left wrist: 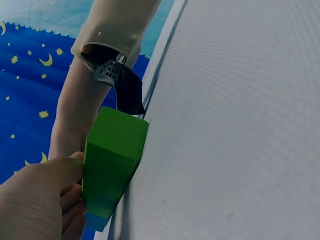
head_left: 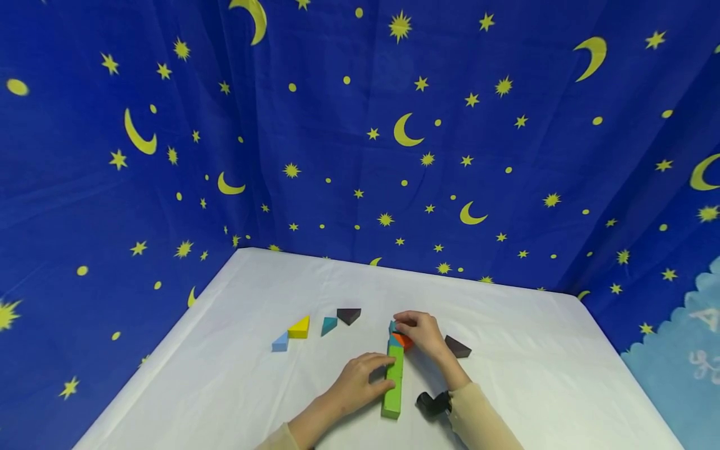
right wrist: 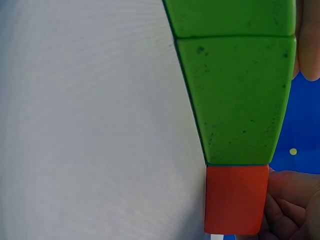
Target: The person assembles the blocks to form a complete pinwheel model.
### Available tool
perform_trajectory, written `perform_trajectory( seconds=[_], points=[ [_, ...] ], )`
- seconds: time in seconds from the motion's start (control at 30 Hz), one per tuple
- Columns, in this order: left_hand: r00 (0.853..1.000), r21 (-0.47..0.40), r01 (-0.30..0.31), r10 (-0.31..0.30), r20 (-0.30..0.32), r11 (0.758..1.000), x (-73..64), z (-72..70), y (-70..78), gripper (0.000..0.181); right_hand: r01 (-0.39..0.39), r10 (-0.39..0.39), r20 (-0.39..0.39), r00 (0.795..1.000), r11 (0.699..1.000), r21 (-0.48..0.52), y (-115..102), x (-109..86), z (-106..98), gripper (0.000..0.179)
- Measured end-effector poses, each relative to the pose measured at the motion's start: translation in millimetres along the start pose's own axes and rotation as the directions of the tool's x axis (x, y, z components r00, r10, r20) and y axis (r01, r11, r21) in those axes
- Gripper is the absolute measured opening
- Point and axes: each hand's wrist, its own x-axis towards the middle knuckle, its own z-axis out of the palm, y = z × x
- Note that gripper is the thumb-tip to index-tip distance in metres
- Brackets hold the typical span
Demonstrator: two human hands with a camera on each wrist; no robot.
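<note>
Apparently steadying the green blocks point(head_left: 392, 397) with the left hand point(head_left: 354, 382), thumb parted from fingers against them, perhaps to keep a straight near-to-far row. At its far end, seemingly pinching a teal piece point(head_left: 392, 326) with the right hand point(head_left: 424, 331), beside the orange block point(head_left: 406, 343), perhaps for alignment. Farther left, a yellow block point(head_left: 300, 327), well apart.

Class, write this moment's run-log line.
left hand: touches green rectangular block row | right hand: at teal block, far end | left of row: yellow triangular block, light-blue triangular block
</note>
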Motion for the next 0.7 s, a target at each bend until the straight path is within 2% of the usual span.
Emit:
perform_trajectory(
  seconds=[0.23, 0.47, 0.7],
  points=[
    [1.0, -0.006, 0.003, -0.003, 0.002, 1.0, -0.2, 0.0, 0.2, 0.038, 0.017, -0.017, 0.002, 1.0, 1.0, -0.007, -0.9, -0.1, 1.2, 0.016],
    [0.998, -0.015, 0.048, -0.048, 0.04, 0.999, 0.6, -2.9, 3.8, 0.039, 0.054, -0.053, 0.046, 0.998, 0.998, -0.012, -4.5, -0.5, 0.5, 0.02],
    [1.0, 0.0, 0.012, -0.012, 0.006, 1.0, 0.8, -1.7, 2.8, 0.039, 0.074, -0.071, 0.053, 0.996, 0.996, -0.042, -6.4, 1.9, 0.2, 0.021]
  ],
)
